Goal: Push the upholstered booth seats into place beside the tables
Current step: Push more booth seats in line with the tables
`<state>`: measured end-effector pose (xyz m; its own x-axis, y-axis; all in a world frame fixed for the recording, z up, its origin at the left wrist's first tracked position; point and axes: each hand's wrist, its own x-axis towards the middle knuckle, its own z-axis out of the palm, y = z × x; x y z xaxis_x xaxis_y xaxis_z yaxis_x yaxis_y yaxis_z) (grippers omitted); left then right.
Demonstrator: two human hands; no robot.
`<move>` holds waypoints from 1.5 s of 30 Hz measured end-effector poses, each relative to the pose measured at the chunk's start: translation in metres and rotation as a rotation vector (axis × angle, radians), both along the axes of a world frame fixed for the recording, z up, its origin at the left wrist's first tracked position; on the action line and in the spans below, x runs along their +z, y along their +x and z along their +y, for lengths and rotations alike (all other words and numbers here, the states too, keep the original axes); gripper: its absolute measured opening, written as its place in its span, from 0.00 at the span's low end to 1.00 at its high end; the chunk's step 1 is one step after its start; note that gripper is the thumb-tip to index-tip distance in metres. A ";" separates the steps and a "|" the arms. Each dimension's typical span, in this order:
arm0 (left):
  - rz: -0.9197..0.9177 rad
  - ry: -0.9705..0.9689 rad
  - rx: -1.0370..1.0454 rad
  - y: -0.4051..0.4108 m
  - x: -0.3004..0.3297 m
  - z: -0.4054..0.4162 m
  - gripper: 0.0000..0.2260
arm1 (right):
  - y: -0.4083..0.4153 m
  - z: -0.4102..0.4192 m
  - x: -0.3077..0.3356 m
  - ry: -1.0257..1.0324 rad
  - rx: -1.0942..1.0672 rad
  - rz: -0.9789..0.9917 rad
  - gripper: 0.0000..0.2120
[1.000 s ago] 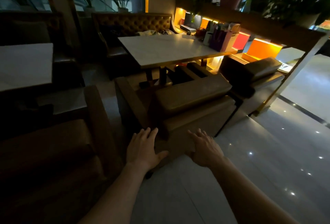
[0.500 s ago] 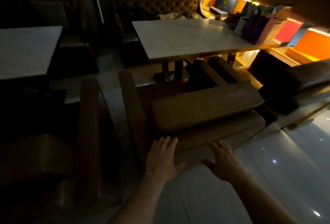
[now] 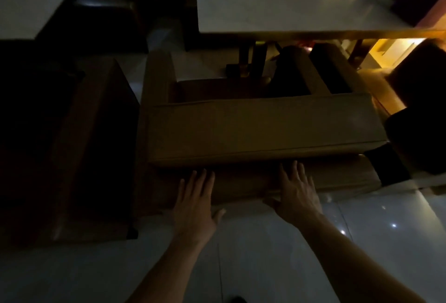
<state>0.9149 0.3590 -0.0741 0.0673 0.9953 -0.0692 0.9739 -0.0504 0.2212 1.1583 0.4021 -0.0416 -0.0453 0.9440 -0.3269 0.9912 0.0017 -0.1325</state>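
The brown upholstered booth seat point(image 3: 260, 131) stood on the tiled floor point(image 3: 277, 254), its open side facing the white table point(image 3: 277, 0). The left hand point(image 3: 195, 203) and right hand point(image 3: 295, 194) lay flat against its back, fingers spread, gripping nothing. A second seat point(image 3: 96, 153) stood just beside, left.

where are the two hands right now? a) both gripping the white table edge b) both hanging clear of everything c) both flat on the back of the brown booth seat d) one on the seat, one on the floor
c: the left hand and right hand lie open, fingers spread, against the back of the brown booth seat, short of the white table.
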 end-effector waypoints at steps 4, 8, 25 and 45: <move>0.039 0.063 0.036 -0.003 -0.014 0.002 0.44 | 0.010 0.013 -0.017 0.040 0.039 -0.017 0.61; 0.077 0.082 0.040 -0.006 -0.019 0.006 0.44 | 0.005 0.007 -0.029 0.132 0.032 -0.008 0.60; 0.017 0.104 0.057 -0.013 -0.010 0.010 0.38 | -0.001 -0.003 -0.031 0.118 -0.011 -0.043 0.53; -0.021 0.140 0.048 -0.076 -0.011 -0.024 0.35 | -0.057 -0.052 -0.044 0.171 0.011 -0.039 0.51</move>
<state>0.8385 0.3350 -0.0846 0.0190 0.9973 0.0709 0.9713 -0.0352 0.2353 1.1015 0.3505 -0.0853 -0.0465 0.9855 -0.1633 0.9953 0.0319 -0.0909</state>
